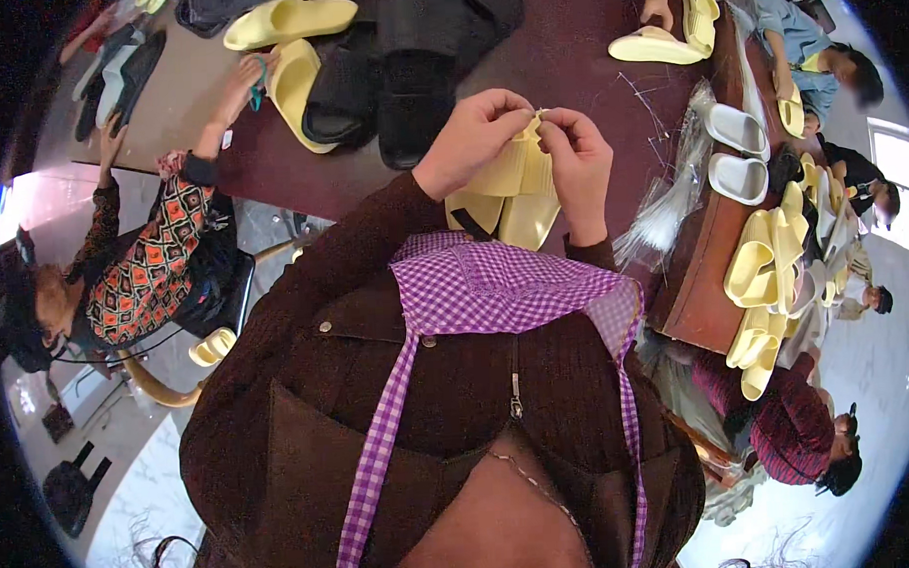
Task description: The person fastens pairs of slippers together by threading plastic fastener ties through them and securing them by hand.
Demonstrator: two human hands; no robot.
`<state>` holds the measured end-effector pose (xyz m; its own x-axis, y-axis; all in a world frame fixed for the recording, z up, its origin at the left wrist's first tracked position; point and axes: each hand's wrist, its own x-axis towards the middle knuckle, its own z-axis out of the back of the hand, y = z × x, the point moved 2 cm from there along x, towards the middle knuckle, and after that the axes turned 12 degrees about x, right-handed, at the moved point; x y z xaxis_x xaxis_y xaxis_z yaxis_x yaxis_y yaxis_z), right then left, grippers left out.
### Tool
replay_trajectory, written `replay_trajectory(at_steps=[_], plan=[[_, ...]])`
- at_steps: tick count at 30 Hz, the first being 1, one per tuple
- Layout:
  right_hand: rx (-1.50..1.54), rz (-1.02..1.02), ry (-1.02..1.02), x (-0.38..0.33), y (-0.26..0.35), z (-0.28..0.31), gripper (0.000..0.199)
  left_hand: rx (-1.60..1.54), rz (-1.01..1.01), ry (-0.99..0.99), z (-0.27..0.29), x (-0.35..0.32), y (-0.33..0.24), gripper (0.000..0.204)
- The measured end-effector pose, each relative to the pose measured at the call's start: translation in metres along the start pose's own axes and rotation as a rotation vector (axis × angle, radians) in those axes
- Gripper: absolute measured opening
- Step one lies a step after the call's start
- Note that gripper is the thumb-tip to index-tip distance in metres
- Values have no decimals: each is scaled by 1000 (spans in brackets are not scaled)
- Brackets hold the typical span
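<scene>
left hand [479, 138], right hand [583, 169] at 2 yellow slippers [532, 213] | 1 checked apron [505, 287]

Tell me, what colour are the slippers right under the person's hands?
Pale yellow; the slippers show best in the head view.

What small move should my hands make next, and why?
Perhaps ease the left hand and right hand slightly apart: they pinch close together at the far end of the yellow slide slippers, and whatever is between them is too small to make out.

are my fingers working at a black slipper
No, your left hand and right hand both have their fingers pinched at the yellow slippers.
</scene>
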<state>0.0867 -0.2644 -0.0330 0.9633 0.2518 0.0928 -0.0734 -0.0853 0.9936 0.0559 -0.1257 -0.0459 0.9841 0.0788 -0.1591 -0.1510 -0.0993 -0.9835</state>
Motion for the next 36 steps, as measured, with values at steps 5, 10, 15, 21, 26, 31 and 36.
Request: replay_trajectory(at_steps=[5,10,15,21,26,31,36], plan=[[-35,35,11,0,5,1,12,-56,52,65,4,-6,-12,14],[-129,109,67,-2,10,1,12,-222,101,130,6,-2,-4,13],[-135,139,84,-2,14,-2,11,-348,178,200,7,-4,-6,10],[-146,139,101,-4,21,-3,10,-381,179,259,7,-5,-8,9],[-158,144,90,-8,18,-2,9,-364,160,256,5,-9,-9,9],[-159,132,74,-11,18,-3,9,-396,208,263,4,-10,-8,9],[-152,118,68,-12,15,-2,9,-444,232,292,4,-11,-8,9]])
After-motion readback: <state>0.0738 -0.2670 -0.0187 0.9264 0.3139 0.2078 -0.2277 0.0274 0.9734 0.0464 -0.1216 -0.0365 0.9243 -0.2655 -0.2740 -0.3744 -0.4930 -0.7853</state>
